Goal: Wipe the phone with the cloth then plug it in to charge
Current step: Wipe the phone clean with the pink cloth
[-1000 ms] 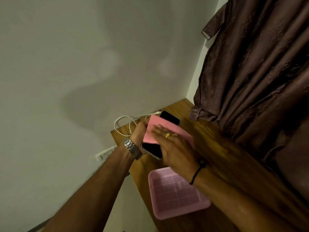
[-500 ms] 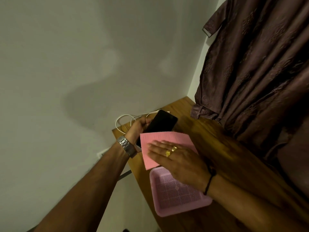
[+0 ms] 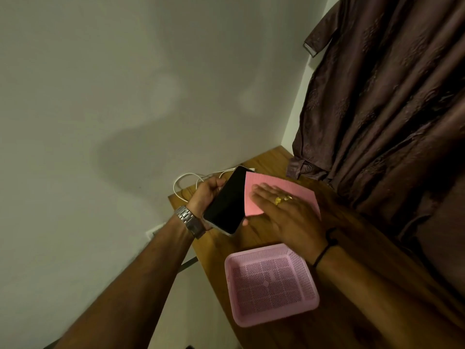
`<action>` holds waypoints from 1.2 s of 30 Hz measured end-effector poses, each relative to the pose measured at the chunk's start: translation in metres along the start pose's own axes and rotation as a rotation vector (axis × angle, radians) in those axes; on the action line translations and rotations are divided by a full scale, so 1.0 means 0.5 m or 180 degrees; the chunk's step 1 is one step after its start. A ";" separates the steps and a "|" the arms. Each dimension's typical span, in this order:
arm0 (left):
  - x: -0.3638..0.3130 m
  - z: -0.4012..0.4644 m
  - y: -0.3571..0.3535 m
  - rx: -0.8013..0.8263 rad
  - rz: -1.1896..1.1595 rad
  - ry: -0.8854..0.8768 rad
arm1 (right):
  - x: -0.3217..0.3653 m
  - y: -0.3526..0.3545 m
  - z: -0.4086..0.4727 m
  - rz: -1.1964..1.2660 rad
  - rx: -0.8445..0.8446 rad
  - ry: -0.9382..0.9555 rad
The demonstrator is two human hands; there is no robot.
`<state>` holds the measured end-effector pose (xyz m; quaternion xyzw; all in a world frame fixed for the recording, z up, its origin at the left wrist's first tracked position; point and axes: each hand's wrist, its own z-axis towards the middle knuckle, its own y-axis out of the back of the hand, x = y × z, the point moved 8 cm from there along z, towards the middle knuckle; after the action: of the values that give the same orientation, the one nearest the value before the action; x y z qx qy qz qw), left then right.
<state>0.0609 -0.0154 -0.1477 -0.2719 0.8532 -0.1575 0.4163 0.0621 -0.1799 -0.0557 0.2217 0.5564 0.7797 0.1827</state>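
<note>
My left hand (image 3: 206, 195) grips a black phone (image 3: 227, 201) by its left edge, screen up, above the wooden table (image 3: 352, 321). A pink cloth (image 3: 259, 187) lies flat under the fingers of my right hand (image 3: 289, 215), just right of the phone and touching its right edge. The cloth's far corner points toward the wall. A white charging cable (image 3: 187, 178) loops on the table's far corner behind my left hand; its plug end lies by the phone's top.
A pink perforated plastic basket (image 3: 271, 283) sits on the table near me, below my right wrist. A dark brown garment (image 3: 382, 104) hangs at the right over the table's edge. A white wall socket (image 3: 153, 231) shows beside my left forearm.
The cloth has slid off the phone's screen to its right side with my right hand. The whole dark screen is now uncovered, and the phone has tilted more upright in my left hand.
</note>
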 end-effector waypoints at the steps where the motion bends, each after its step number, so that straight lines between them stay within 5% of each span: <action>1: -0.007 0.010 0.006 -0.0110 -0.0001 -0.0061 | 0.032 -0.013 -0.010 0.0030 0.0000 0.0123; 5: -0.015 0.014 -0.004 -0.0157 0.0000 -0.0198 | 0.134 -0.063 -0.053 -0.0020 0.0351 0.1161; 9: 0.016 0.000 -0.044 0.0410 0.0093 0.0058 | -0.012 -0.012 0.021 0.0051 -0.0082 0.0075; 12: 0.010 -0.003 -0.057 0.0345 0.0061 -0.0034 | -0.022 -0.020 0.051 0.0179 -0.0138 -0.0443; 16: -0.018 0.017 -0.035 0.0048 0.0107 -0.0420 | 0.075 -0.056 0.039 0.0490 -0.0239 -0.0379; 24: -0.017 0.039 -0.024 0.0472 -0.0091 -0.0504 | 0.182 -0.037 -0.038 0.0819 0.0008 0.0533; 29: 0.038 0.029 -0.037 0.0957 -0.0001 0.0079 | -0.002 0.058 0.038 0.0382 -0.0824 -0.0610; 36: 0.001 0.044 0.007 -0.0037 0.0202 -0.0575 | 0.101 -0.050 0.034 0.0787 -0.0311 -0.0381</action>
<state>0.0767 -0.0137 -0.1631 -0.2602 0.8212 -0.1141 0.4948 0.0304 -0.1319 -0.0677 0.3254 0.4743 0.8078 0.1287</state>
